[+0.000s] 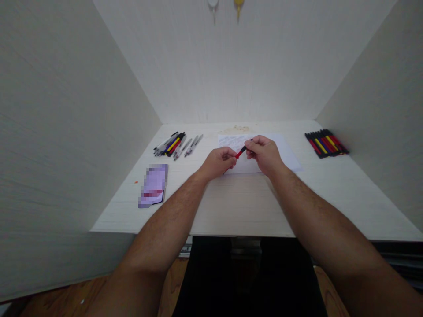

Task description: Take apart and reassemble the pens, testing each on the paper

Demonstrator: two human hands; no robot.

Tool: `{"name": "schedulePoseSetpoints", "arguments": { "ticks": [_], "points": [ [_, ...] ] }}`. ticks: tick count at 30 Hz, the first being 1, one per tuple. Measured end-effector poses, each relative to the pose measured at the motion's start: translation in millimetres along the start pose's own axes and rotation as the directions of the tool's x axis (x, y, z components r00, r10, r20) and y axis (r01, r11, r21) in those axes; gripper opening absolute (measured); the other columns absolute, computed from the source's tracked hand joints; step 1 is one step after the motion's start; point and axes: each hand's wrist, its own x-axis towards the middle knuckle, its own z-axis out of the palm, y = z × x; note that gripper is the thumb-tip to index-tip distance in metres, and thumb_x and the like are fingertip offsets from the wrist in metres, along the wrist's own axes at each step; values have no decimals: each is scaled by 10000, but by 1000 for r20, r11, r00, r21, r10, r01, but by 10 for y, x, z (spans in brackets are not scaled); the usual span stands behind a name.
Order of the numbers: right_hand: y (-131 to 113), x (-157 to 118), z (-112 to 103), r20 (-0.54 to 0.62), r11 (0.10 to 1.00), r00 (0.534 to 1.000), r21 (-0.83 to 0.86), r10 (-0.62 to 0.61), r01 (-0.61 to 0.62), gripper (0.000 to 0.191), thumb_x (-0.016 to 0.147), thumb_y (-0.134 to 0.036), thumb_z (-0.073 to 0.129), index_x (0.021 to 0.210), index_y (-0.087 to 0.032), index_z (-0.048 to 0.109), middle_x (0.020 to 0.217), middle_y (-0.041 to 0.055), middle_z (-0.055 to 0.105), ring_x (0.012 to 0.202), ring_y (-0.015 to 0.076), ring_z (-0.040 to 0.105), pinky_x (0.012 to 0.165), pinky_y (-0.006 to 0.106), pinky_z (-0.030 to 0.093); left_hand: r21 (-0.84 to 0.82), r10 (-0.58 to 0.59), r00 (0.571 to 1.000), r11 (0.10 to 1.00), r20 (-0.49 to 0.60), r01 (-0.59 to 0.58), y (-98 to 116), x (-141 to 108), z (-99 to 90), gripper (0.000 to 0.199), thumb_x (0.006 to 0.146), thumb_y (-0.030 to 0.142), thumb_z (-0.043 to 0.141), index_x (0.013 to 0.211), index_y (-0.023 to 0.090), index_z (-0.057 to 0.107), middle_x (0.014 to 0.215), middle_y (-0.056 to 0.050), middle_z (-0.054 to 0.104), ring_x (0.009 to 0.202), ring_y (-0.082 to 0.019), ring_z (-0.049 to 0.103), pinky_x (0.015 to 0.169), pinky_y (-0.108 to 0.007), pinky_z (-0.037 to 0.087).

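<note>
A red and black pen point(241, 151) is held slantwise between my two hands, over white paper point(284, 154) that has faint writing on its left part. My left hand point(220, 163) is closed round the red lower part of the pen. The fingers of my right hand point(261, 152) pinch its black upper end. My fingers hide parts of the pen.
Coloured and clear pens point(170, 144) lie loosely at the left, with clear pens point(193, 146) beside them. Nearer me is a blurred purple phone-like object point(153, 185). A row of coloured pens point(325, 143) lies at the right. Panels point(231, 75) enclose the white table point(231, 207).
</note>
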Motion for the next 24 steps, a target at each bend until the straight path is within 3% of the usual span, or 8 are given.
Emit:
{"name": "schedulePoseSetpoints", "arguments": {
  "ticks": [6, 14, 24],
  "points": [
    [18, 2, 2, -29, 998, 1000, -65, -12, 10, 330, 628, -382, 821, 616, -202, 545, 523, -35, 553, 468, 82, 482, 452, 227, 404, 15, -8, 1000, 1000, -18, 8, 28, -8, 20, 79, 768, 174, 593, 818, 138, 643, 630, 6, 609, 555, -76, 528, 542, -198, 425],
    [12, 0, -24, 46, 1000, 999, 6, 15, -15, 262, 656, -327, 797, 860, -177, 732, 716, 11, 657, 554, 81, 536, 501, 228, 442, -23, -33, 999, 999, 10, 34, 70, -20, 15, 147, 824, 186, 523, 807, 132, 658, 675, -20, 644, 571, -89, 552, 594, -235, 465],
    [-35, -27, 10, 59, 1000, 998, 17, 21, -22, 189, 653, -316, 785, 755, -173, 717, 776, 31, 676, 576, 83, 537, 497, 227, 438, -70, -10, 1000, 997, 27, 12, -29, 30, -3, 114, 804, 188, 538, 819, 136, 638, 681, -14, 643, 550, -84, 546, 524, -212, 410]
  ]
}}
